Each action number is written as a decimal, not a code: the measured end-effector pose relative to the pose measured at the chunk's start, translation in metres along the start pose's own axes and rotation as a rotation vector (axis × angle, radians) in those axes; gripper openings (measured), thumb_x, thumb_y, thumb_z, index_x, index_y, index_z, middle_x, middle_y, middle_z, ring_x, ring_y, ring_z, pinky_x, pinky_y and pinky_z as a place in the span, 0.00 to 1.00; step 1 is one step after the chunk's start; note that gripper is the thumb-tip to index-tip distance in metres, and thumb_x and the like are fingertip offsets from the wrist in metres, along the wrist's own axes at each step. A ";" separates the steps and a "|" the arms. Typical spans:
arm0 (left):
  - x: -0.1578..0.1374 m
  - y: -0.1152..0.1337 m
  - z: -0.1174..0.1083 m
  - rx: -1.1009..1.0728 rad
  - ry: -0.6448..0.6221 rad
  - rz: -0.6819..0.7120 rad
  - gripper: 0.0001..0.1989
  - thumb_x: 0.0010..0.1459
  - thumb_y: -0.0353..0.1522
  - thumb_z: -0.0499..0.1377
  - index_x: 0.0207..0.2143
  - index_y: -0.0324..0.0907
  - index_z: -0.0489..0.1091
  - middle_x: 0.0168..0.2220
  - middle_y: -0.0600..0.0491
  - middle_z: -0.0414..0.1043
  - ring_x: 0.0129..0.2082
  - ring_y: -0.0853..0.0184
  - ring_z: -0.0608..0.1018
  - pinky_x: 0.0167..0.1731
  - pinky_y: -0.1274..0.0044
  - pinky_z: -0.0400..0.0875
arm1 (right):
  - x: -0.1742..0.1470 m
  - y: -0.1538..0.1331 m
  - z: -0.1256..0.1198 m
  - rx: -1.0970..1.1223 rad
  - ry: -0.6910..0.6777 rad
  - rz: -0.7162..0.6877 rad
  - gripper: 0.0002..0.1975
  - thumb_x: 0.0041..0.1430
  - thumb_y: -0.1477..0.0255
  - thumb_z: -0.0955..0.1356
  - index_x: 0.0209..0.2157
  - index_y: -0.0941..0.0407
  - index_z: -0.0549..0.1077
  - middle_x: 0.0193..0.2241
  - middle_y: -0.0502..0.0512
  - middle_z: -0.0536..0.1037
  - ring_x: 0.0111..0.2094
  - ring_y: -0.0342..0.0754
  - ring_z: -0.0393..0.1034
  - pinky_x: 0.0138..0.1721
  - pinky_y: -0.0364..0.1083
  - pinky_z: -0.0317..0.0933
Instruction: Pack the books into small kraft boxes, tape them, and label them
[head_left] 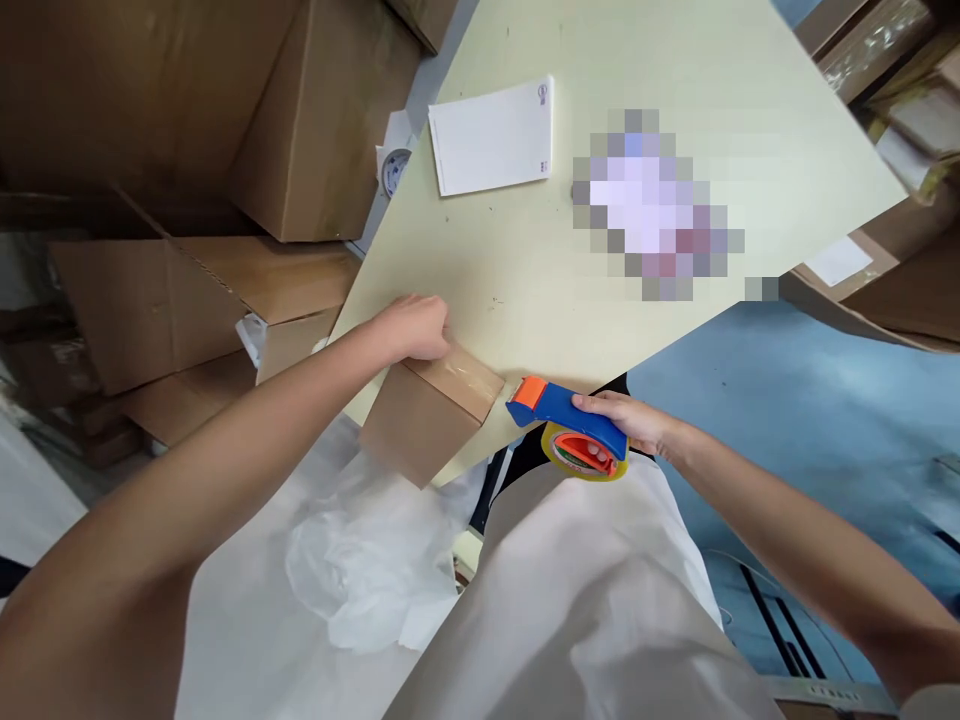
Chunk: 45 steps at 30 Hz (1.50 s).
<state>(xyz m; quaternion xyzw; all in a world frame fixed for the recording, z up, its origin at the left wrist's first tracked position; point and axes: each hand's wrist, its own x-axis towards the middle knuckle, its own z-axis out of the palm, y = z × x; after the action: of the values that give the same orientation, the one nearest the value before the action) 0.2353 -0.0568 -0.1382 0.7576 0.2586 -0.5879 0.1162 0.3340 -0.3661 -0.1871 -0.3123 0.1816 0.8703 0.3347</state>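
A small cardboard box (420,420) sits at the near left edge of the table, with shiny clear tape along its top. My left hand (417,326) is closed over the box's far left top edge, its fingertips hidden from me. In my right hand (634,420) is a blue and orange tape dispenser (574,410), loaded with a roll of tape (585,455). The dispenser's orange end points left at the box, a small gap apart from it, just off the table's front edge.
On the pale table (510,270) lie a stack of white cards or labels (491,138) and a blurred-out object (652,205). Large cardboard boxes (330,120) crowd the left side. A crumpled clear plastic bag (360,560) hangs below the box. More cartons (885,270) stand at right.
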 end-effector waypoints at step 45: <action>-0.086 -0.060 0.112 -0.311 0.612 0.075 0.30 0.60 0.43 0.49 0.63 0.48 0.50 0.65 0.47 0.50 0.60 0.57 0.62 0.51 0.68 0.61 | 0.078 -0.083 0.089 -0.165 0.021 -0.090 0.17 0.63 0.61 0.59 0.45 0.56 0.71 0.35 0.56 0.80 0.37 0.51 0.75 0.44 0.52 0.69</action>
<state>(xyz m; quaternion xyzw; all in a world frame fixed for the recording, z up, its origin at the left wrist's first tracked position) 0.0957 -0.0815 -0.0804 0.8811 0.3398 -0.2823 0.1689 0.3087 -0.2238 -0.1820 -0.3556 0.0987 0.8631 0.3449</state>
